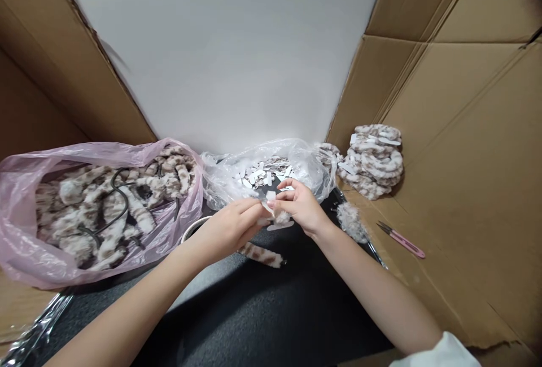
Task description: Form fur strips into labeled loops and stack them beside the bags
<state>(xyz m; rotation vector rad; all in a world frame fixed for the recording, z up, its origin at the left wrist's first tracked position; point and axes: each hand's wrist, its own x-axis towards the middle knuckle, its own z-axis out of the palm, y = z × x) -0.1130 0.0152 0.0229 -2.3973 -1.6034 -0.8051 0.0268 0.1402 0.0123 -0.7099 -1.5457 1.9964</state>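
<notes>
My left hand [237, 223] has its fingers closed at a fluffy cream-and-brown spotted strip [263, 254], whose end pokes out below the hand over the dark tabletop. Opposite it, my right hand [304, 209] pinches a small white piece [271, 196] between thumb and finger, its other fingers bent. Pale fluff [283, 218] and a flat white tab [280, 226] show between the two hands. How the strip runs under my left hand is hidden. A curved white rim [193, 227] sits partly behind my left wrist.
At left a pink plastic bag [25, 180] holds furry spotted pieces and dark cords. Behind my hands, a clear bag [311, 166] holds white tabs. Coiled furry strips [375, 164] are stacked at right, near loose fluff [352, 223] and pink-handled snips [402, 240]. Cardboard walls [466, 130] flank the table.
</notes>
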